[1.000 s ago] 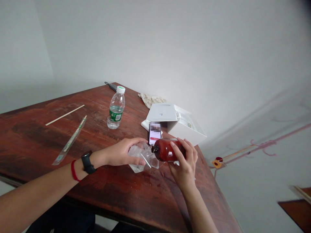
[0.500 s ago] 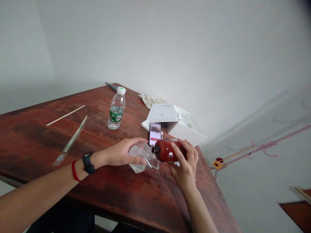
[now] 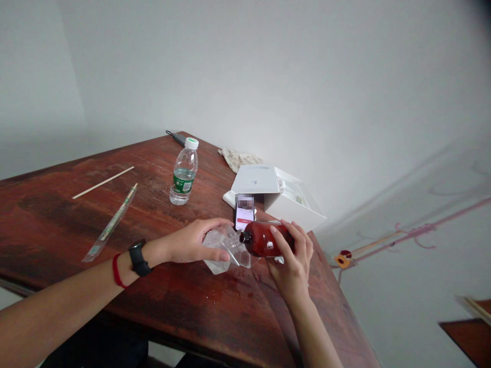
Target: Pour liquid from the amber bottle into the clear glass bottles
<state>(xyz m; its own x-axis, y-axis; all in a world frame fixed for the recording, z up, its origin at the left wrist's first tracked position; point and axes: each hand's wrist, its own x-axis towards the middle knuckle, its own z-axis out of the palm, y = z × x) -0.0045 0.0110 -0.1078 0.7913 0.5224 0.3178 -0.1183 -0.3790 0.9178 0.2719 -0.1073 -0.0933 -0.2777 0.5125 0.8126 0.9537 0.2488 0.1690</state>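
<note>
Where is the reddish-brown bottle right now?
In the head view, right of centre: the reddish-brown bottle is sideways in the right grip, its mouth facing the clear container in the left grip.

phone [image 3: 244, 221] and box [image 3: 295, 208] obstruct beyond the brown bottle [image 3: 263, 241]; nearside lies free.

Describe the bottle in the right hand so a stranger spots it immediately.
Find the wooden table, then the right hand above it. That hand holds the dark-red bottle tipped sideways, mouth toward the left hand. Unlike the upright, green-labelled clear bottle, it is red and uncapped.
</note>
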